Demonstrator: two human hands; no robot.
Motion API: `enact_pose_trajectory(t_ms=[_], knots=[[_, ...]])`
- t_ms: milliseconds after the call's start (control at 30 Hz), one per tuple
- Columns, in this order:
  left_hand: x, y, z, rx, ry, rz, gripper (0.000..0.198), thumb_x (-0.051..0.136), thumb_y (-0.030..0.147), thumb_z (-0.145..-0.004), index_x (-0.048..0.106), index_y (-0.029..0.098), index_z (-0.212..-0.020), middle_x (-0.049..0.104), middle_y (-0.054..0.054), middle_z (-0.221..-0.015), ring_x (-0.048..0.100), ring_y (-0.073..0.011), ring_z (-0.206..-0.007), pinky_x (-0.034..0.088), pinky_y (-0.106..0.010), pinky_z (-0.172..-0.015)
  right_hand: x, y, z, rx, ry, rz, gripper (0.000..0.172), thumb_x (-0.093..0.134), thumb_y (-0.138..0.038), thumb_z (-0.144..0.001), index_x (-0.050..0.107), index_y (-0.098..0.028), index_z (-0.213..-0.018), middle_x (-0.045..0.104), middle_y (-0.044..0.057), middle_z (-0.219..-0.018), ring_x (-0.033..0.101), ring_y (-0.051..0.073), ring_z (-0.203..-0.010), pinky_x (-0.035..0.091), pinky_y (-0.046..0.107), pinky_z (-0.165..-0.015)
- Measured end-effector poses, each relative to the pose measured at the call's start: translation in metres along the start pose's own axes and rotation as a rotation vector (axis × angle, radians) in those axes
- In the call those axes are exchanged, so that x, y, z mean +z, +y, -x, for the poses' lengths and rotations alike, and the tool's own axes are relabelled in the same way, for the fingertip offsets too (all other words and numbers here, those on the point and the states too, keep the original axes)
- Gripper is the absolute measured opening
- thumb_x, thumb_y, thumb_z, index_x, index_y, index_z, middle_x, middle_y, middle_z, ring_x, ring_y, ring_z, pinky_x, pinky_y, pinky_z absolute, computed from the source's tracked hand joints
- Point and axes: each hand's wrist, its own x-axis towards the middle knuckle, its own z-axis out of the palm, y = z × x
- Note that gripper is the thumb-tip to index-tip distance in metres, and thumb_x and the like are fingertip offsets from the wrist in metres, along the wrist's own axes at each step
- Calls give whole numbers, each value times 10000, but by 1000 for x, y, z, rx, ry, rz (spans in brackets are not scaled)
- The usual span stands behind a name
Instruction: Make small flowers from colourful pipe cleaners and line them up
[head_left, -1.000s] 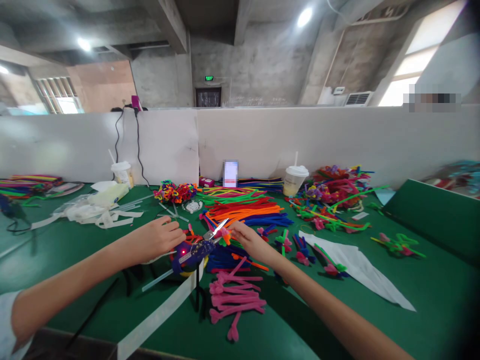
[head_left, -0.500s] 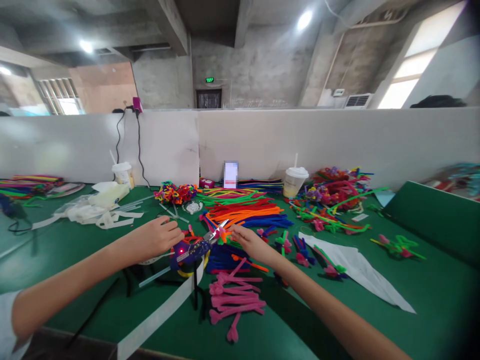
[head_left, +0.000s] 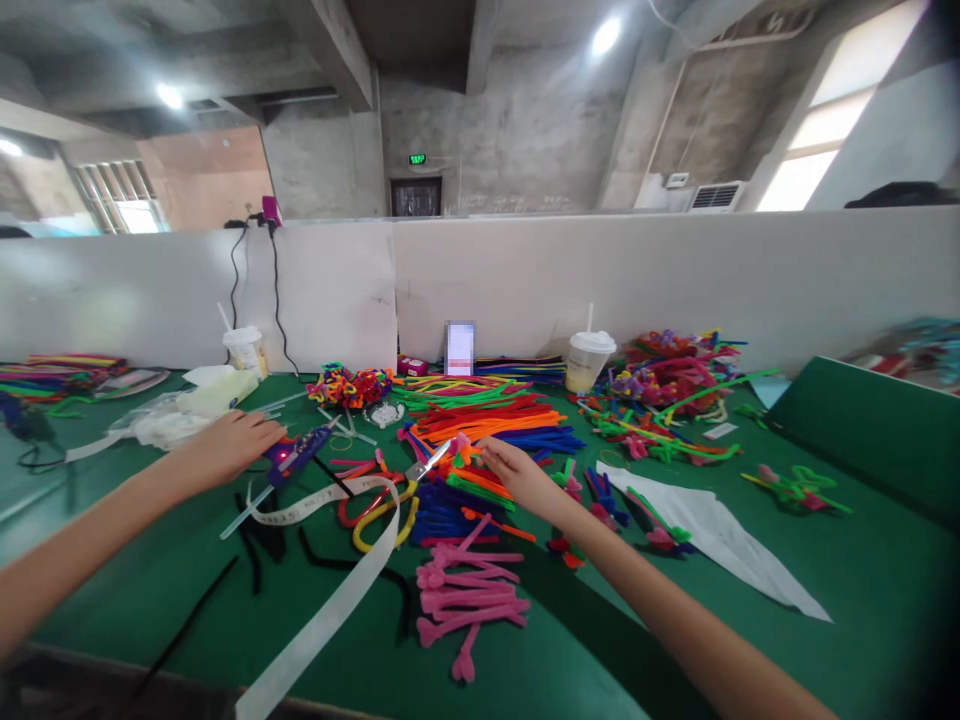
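My left hand (head_left: 244,440) is closed around the grip of a blue glue gun (head_left: 306,452). A red light glows on the gun and a clear glue stick (head_left: 246,514) juts from its back. Between finger and thumb, my right hand (head_left: 517,475) pinches a small pink and orange pipe-cleaner piece (head_left: 460,446). Scissors (head_left: 386,512) with red and yellow handles lie just left of that hand, their blades pointing at the piece. A white tape strip (head_left: 352,585) curls past the handles. Below, several pink pipe-cleaner pieces (head_left: 469,595) lie in a stack.
Coloured pipe cleaners (head_left: 487,425) are laid in rows behind my hands. Finished-looking bundles (head_left: 660,535) and white paper (head_left: 739,555) lie to the right. Lidded cups (head_left: 590,362) and a phone (head_left: 460,350) stand near the white partition (head_left: 675,290). Black strips (head_left: 191,615) lie front left.
My left hand has carried the glue gun left, away from the scissors, uncovering their handles. My right hand has shifted slightly right with the pipe-cleaner piece.
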Motion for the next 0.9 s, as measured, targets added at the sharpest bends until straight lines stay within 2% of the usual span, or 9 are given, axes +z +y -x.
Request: enact_pose_trajectory(t_ms=[100,200,300,367,500,633,767,900], knots=[[16,-13,14,43,-59,12,325,462,117,-751,579,189,-1045,635,-79,-985,543,-218,-820,358,-290,-680,-3,1,0,-14,70,53,304,320,-433,-859,448,-196,-719,475,11,-686,451,140,-646,403,280,-633],[26,-15,20,-3,-80,65,321,472,125,-746,585,200,-1036,641,-66,-987,550,-218,-832,363,-281,-685,-4,1,1,-31,31,105,305,335,-440,-855,486,-194,-756,513,27,-716,478,153,-675,404,283,-643],[34,-14,18,-35,-156,124,375,505,89,-694,589,217,-1037,636,-64,-1019,556,-228,-872,377,-278,-688,-4,0,4,-34,-25,106,322,322,-447,-861,509,-191,-810,535,35,-753,487,150,-690,407,272,-641],[38,-13,15,-49,-195,155,418,481,63,-687,584,232,-1055,628,-64,-1043,557,-234,-899,391,-289,-706,-4,-2,5,-43,-15,118,328,303,-439,-869,509,-190,-811,534,33,-746,477,146,-674,404,268,-630],[46,-14,12,-94,-209,191,465,453,51,-677,572,223,-1092,597,-92,-1099,556,-260,-947,421,-330,-743,-8,-3,6,-64,12,221,312,323,-417,-863,493,-192,-730,522,32,-707,455,152,-657,392,288,-643],[48,-19,9,-131,-209,168,529,409,30,-664,523,182,-1158,554,-128,-1147,542,-264,-995,440,-343,-762,-14,0,8,-21,0,127,288,295,-398,-872,471,-197,-766,510,25,-716,463,147,-654,393,274,-617],[38,-23,-15,-179,-179,171,440,369,54,-694,565,160,-1073,566,-124,-1092,561,-235,-936,435,-326,-775,-17,-1,8,-51,40,232,270,339,-384,-856,466,-198,-708,511,30,-688,447,157,-652,370,284,-625],[23,-10,-66,-201,-174,240,298,366,157,-775,587,180,-972,612,-88,-956,563,-210,-897,427,-297,-767,-19,-3,9,15,-13,157,290,318,-410,-860,441,-198,-704,467,2,-652,406,128,-578,355,252,-553]])
